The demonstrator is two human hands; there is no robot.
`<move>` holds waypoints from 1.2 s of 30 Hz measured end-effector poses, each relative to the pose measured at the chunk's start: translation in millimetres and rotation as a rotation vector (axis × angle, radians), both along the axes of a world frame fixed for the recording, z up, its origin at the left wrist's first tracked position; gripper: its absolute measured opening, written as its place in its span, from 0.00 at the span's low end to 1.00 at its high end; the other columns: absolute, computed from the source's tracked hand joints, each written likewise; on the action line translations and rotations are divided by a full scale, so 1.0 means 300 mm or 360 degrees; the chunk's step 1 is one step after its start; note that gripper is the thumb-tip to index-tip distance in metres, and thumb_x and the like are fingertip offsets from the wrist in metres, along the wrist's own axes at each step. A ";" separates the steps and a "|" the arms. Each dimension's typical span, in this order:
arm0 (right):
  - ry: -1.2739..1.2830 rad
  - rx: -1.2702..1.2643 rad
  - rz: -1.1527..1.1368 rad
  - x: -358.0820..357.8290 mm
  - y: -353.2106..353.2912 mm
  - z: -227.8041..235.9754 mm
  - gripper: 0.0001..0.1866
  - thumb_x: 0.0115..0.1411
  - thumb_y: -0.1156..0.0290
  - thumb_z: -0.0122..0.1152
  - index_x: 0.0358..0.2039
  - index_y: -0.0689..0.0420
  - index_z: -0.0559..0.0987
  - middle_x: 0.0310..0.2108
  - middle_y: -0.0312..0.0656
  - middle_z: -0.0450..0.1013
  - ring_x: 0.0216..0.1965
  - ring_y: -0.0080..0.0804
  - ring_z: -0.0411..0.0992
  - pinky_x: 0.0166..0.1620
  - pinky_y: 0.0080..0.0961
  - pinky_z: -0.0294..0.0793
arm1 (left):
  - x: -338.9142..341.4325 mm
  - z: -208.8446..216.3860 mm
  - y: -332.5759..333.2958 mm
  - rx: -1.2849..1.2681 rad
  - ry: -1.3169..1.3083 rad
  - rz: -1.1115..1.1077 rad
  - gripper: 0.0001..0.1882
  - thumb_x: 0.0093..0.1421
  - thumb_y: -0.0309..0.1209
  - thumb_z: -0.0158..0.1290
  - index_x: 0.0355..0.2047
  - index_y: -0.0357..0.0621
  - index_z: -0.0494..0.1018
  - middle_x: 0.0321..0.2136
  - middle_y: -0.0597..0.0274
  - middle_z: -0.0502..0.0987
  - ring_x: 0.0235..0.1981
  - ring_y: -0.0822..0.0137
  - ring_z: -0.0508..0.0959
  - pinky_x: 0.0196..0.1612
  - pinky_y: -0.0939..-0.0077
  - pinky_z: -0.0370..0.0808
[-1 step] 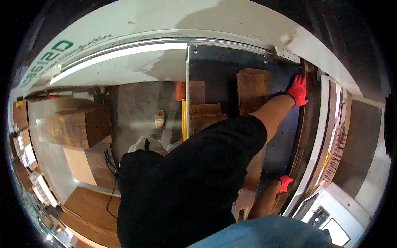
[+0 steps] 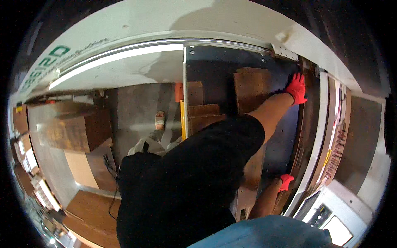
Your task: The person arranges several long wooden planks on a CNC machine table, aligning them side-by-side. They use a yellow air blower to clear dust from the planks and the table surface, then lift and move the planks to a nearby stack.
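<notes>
Both my hands wear red gloves and press down along a long dark brown board [image 2: 302, 128] at the right of the dark table. My left hand [image 2: 295, 89] reaches to the far part of the board, its fingers spread flat near the board's left edge. Much nearer, my right hand [image 2: 285, 182] rests at the same edge with its fingers stretched toward the board. Neither hand is wrapped round anything that I can see. My black sleeve covers part of the table between them. Brown wooden pieces [image 2: 250, 89] lie on the dark table [image 2: 215, 68] left of my left hand.
A pale machine beam [image 2: 165, 20] with a metal rail crosses the far side. White strips and a control panel [image 2: 322, 215] stand at the right. Stacked brown panels [image 2: 97, 130] are on the left, with a cable [image 2: 111, 206] near my body. Blue cloth [image 2: 256, 233] fills the lower edge.
</notes>
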State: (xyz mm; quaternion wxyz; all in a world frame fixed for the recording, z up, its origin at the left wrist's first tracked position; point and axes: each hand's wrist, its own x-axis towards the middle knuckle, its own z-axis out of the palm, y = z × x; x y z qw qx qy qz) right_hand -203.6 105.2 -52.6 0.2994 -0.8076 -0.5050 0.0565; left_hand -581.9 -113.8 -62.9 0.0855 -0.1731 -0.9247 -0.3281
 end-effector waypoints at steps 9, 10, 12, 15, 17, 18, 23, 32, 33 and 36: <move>-0.0119 -0.0021 0.0030 -0.022 -0.044 0.055 0.48 0.58 0.30 0.53 0.61 0.64 0.72 0.58 0.59 0.74 0.62 0.55 0.70 0.65 0.48 0.65 | 0.023 0.034 -0.075 0.0135 -0.0078 -0.0139 0.75 0.36 0.71 0.68 0.70 0.25 0.52 0.72 0.34 0.50 0.74 0.36 0.49 0.76 0.44 0.42; -0.0112 0.0024 -0.0010 -0.011 -0.025 0.033 0.48 0.58 0.30 0.54 0.61 0.64 0.72 0.58 0.59 0.74 0.62 0.55 0.70 0.65 0.47 0.64 | 0.028 0.046 -0.068 0.0032 -0.0107 -0.0160 0.75 0.36 0.71 0.68 0.70 0.24 0.52 0.72 0.34 0.50 0.74 0.36 0.49 0.76 0.44 0.42; -0.0106 0.0095 -0.0090 0.020 0.015 -0.022 0.49 0.57 0.30 0.54 0.62 0.63 0.71 0.58 0.58 0.74 0.62 0.55 0.70 0.66 0.45 0.62 | 0.034 0.076 -0.046 -0.0194 -0.0150 -0.0188 0.76 0.35 0.72 0.68 0.69 0.23 0.52 0.72 0.33 0.50 0.75 0.37 0.48 0.76 0.44 0.42; -0.0002 0.0090 -0.0053 -0.009 -0.027 -0.012 0.50 0.56 0.29 0.56 0.61 0.63 0.72 0.58 0.57 0.74 0.62 0.54 0.69 0.67 0.45 0.61 | 0.021 0.090 -0.048 -0.0325 -0.0157 -0.0146 0.77 0.35 0.72 0.68 0.70 0.23 0.52 0.72 0.33 0.50 0.75 0.37 0.48 0.76 0.44 0.42; -0.0023 0.0168 -0.0077 -0.005 0.011 -0.060 0.50 0.54 0.29 0.58 0.61 0.62 0.72 0.59 0.55 0.74 0.63 0.54 0.68 0.67 0.47 0.60 | 0.000 0.067 -0.047 -0.0355 -0.0126 -0.0140 0.77 0.36 0.73 0.67 0.70 0.23 0.51 0.72 0.32 0.50 0.75 0.36 0.48 0.76 0.43 0.41; -0.0049 0.0179 -0.0103 -0.011 0.031 -0.076 0.50 0.54 0.28 0.58 0.61 0.62 0.72 0.59 0.55 0.74 0.63 0.54 0.68 0.67 0.48 0.59 | -0.010 0.056 -0.045 -0.0378 -0.0117 -0.0140 0.77 0.36 0.74 0.67 0.70 0.23 0.51 0.72 0.32 0.50 0.74 0.36 0.48 0.76 0.43 0.41; -0.0067 0.0285 -0.0124 0.005 0.035 -0.112 0.50 0.53 0.28 0.59 0.61 0.61 0.73 0.60 0.55 0.72 0.65 0.53 0.65 0.69 0.49 0.57 | 0.004 0.046 -0.032 -0.0404 -0.0056 -0.0145 0.77 0.36 0.76 0.64 0.70 0.23 0.52 0.71 0.31 0.52 0.74 0.36 0.48 0.75 0.43 0.40; -0.0038 0.0317 -0.0105 -0.007 0.046 -0.128 0.52 0.53 0.28 0.59 0.62 0.62 0.72 0.63 0.53 0.71 0.68 0.53 0.63 0.72 0.50 0.53 | 0.000 0.052 -0.030 -0.0412 -0.0041 -0.0140 0.77 0.38 0.75 0.65 0.70 0.22 0.50 0.71 0.27 0.51 0.74 0.36 0.49 0.75 0.44 0.40; -0.0033 0.0303 -0.0121 -0.011 0.047 -0.136 0.51 0.53 0.28 0.58 0.62 0.62 0.72 0.63 0.53 0.71 0.68 0.53 0.62 0.72 0.49 0.52 | 0.001 0.051 -0.039 -0.0400 -0.0045 -0.0146 0.77 0.38 0.75 0.65 0.70 0.22 0.50 0.71 0.26 0.51 0.74 0.35 0.49 0.75 0.44 0.41; -0.0047 0.0367 -0.0135 0.015 0.071 -0.148 0.51 0.53 0.29 0.60 0.63 0.62 0.71 0.62 0.55 0.71 0.67 0.55 0.63 0.72 0.51 0.52 | -0.005 0.019 -0.027 -0.0305 -0.0010 -0.0184 0.76 0.39 0.73 0.66 0.70 0.21 0.50 0.71 0.25 0.50 0.74 0.35 0.48 0.76 0.45 0.40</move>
